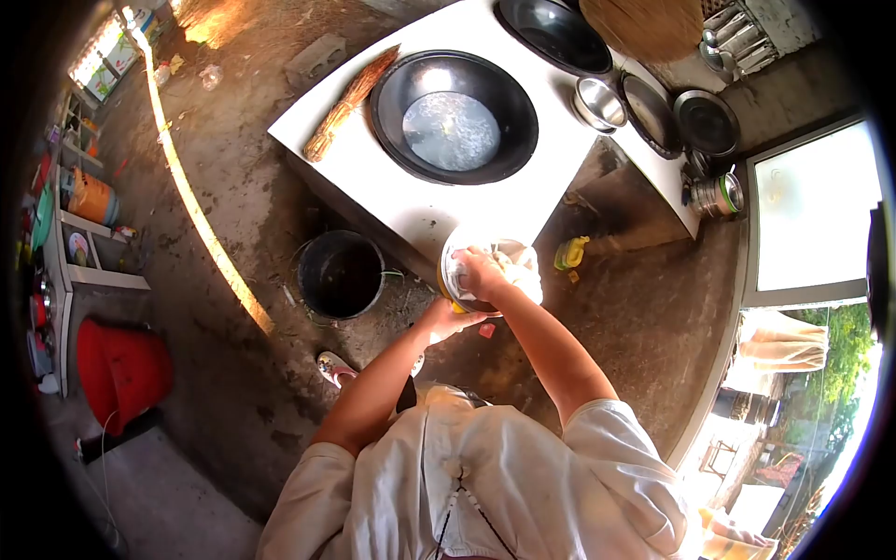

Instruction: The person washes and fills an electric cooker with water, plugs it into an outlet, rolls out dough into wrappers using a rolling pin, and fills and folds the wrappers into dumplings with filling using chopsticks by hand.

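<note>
A round bowl or pot [450, 272] with a pale inside is held at the near corner of the white counter [411, 213]. My left hand [442, 320] grips its near edge, fingers wrapped underneath. My right hand [482, 272] is closed on a bunched white cloth [521, 265], pressed against the inside of the vessel. Glare washes out part of the cloth and the rim. On the counter beyond, a large black basin [385, 126] contains cloudy water. Beside it lies a straw whisk broom [351, 103].
Below the counter on the left stands a black bucket [329, 297]. A metal bowl [599, 105], a dark wok [560, 35] and lids sit at the back right. On the floor are a yellow bottle [570, 253] and a red tub [121, 369].
</note>
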`<state>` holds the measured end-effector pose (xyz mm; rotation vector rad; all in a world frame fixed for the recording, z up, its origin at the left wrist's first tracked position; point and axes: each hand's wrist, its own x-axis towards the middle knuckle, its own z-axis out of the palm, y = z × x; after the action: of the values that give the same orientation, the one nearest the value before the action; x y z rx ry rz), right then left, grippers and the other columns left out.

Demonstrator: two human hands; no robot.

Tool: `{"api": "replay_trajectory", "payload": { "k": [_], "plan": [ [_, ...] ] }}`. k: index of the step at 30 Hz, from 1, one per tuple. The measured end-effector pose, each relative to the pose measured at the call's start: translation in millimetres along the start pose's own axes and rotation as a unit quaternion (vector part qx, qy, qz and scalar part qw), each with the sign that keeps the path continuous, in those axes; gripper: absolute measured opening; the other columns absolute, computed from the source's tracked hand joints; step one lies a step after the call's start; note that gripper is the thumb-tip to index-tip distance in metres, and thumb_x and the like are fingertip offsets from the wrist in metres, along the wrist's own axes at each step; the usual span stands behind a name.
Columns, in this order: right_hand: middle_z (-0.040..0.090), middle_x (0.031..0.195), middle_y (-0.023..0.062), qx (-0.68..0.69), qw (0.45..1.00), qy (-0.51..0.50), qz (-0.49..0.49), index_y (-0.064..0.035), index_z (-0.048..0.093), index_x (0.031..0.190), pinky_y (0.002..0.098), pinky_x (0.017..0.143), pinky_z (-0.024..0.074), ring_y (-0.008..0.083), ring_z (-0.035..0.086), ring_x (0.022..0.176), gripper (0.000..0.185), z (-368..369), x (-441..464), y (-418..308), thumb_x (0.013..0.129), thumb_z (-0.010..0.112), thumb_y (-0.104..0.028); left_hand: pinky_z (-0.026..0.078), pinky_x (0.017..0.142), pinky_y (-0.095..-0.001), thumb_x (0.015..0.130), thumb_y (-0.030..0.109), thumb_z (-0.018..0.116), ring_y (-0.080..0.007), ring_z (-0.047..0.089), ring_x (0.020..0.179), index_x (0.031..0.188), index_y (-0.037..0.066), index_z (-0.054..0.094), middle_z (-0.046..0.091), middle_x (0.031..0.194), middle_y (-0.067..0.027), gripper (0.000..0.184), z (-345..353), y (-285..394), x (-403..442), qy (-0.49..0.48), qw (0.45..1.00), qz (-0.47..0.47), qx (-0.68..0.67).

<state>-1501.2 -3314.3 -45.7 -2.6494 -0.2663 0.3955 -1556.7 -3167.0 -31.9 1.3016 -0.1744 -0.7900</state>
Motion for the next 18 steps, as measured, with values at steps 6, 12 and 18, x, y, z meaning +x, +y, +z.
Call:
{"api": "replay_trajectory", "payload": {
  "k": [6, 12, 18],
  "plan": [
    [0.059, 0.104, 0.0099, 0.044, 0.970, -0.165, -0.175, -0.0105, 0.059, 0.102, 0.0392, 0.084, 0.0439, 0.0309, 0.055, 0.099, 0.039, -1.0, -14.3, 27.2, 0.065, 0.054, 0.001, 0.035, 0.048, -0.0221, 0.075, 0.032, 0.072, -0.0051, 0.046, 0.054, 0.087, 0.007, 0.065, 0.056, 0.066, 0.0042, 0.029, 1.8, 0.7, -5.5, 0.000, 0.999, 0.020, -0.038],
    [0.051, 0.104, -0.0025, -0.211, 0.893, -0.068, -0.392, -0.0180, 0.066, 0.090, 0.0271, 0.083, 0.0454, 0.0187, 0.046, 0.104, 0.028, -33.6, -20.1, -7.0, 0.062, 0.065, -0.019, 0.035, 0.047, -0.0217, 0.075, 0.033, 0.071, -0.0043, 0.045, 0.054, 0.091, 0.008, 0.065, 0.057, 0.068, 0.0056, 0.030, -7.8, -4.9, 1.0, -0.010, 0.999, -0.027, 0.024],
    [0.051, 0.100, -0.0015, -0.314, 0.849, 0.132, -0.404, -0.0148, 0.063, 0.085, 0.0274, 0.071, 0.0504, 0.0175, 0.049, 0.095, 0.021, -58.9, 26.0, 2.4, 0.067, 0.054, -0.021, 0.036, 0.048, -0.0207, 0.077, 0.030, 0.070, -0.0033, 0.045, 0.055, 0.097, 0.008, 0.064, 0.061, 0.074, 0.0052, 0.030, -5.2, 1.5, 1.6, -0.021, 0.999, -0.031, 0.006]
  ]
}}
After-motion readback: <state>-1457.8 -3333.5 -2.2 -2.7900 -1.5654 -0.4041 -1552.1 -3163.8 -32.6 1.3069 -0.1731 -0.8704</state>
